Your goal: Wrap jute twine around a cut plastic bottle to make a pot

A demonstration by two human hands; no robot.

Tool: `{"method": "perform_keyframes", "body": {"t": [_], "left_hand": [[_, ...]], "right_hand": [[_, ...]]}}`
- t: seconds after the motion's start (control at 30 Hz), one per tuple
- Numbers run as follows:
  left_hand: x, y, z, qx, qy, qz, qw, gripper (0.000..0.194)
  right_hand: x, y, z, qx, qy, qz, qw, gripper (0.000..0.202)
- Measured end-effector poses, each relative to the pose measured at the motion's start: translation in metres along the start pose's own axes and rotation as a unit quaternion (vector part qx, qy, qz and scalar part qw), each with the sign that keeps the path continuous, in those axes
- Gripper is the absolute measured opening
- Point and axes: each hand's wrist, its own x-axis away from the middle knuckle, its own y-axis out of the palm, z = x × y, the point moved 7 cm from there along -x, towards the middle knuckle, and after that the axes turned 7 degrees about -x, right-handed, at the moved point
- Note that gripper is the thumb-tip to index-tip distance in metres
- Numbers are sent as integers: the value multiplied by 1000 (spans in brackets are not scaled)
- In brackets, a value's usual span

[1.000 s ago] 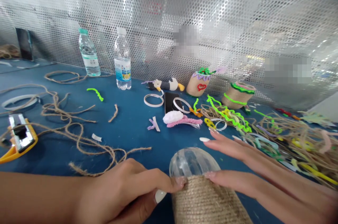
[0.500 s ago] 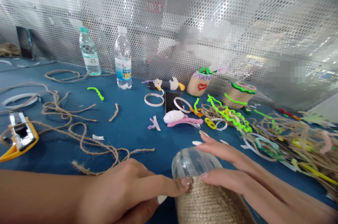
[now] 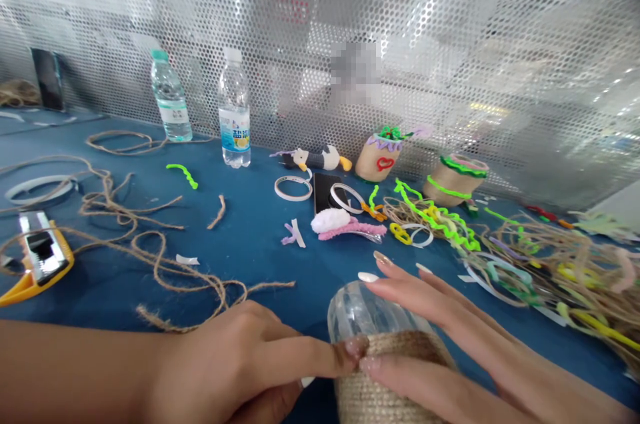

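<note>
A clear plastic bottle (image 3: 357,311) lies at the bottom centre, its lower part wrapped in brown twine (image 3: 370,397). My left hand (image 3: 250,364) presses its index fingertip on the upper edge of the twine, its other fingers curled beneath. My right hand (image 3: 450,331) rests its thumb on the twine beside that fingertip, while its other fingers stretch out above the bottle. The two tips meet at the twine's edge. The lower end of the bottle is out of view.
Loose twine (image 3: 160,264) and a yellow utility knife (image 3: 45,251) lie left. Two water bottles (image 3: 235,124) stand by the perforated metal wall. Tape rings (image 3: 293,189), a phone (image 3: 323,191), decorated jars (image 3: 377,161) and a pile of twine and pipe cleaners (image 3: 550,264) are behind and right.
My right thumb has slid left and down onto the twine, close against my left index fingertip. The other right fingers have shifted slightly. My left hand has barely moved.
</note>
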Motion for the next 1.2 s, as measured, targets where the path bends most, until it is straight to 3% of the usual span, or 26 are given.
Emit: {"method": "perform_keyframes", "body": {"t": [0.1, 0.23, 0.77, 0.97, 1.2], "left_hand": [[0, 0, -2, 6, -6, -5, 1000, 37], [0, 5, -4, 33, 5, -40, 999, 38], [-1, 5, -3, 45, 5, -48, 998, 41], [0, 4, -3, 35, -1, -39, 999, 41], [0, 1, -1, 19, -5, -17, 1000, 37]], "right_hand": [[-1, -3, -7, -19, -87, -26, 996, 52], [-2, -13, -15, -20, -165, -2, 986, 44], [-2, -11, -17, -2, -166, 5, 986, 36], [2, -10, -23, 42, -171, 36, 984, 31], [0, -10, -13, -14, -160, -2, 987, 36]]}}
